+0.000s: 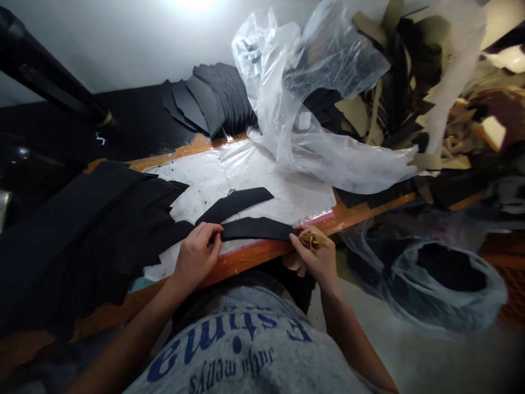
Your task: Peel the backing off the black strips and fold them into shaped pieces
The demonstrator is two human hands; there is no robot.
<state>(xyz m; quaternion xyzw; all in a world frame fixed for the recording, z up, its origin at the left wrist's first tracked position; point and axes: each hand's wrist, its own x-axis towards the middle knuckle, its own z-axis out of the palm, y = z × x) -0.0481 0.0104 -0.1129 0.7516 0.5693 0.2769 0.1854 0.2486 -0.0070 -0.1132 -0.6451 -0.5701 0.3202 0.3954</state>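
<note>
A curved black flat piece [257, 229] stretches between my two hands near the front edge of the work table. My left hand [200, 246] pinches its left end between thumb and fingers. At the other end, my right hand [316, 253] grips the right tip, and a crumpled tan scrap [314, 239] is tucked in the same palm. Just behind lies a second black piece [235, 203] of similar shape, flat on the white paper. Left of my left hand spreads a large heap of black pieces [123, 219].
White paper [287, 191] covers the wooden-edged table [254, 256]. Behind it stands a row of stacked grey pieces [223, 98]. Clear plastic [353, 161] drapes from the back right, beside tan and black scraps [394, 82]. A plastic-lined bin [447, 295] stands lower right; a black pole [53, 71] rises upper left.
</note>
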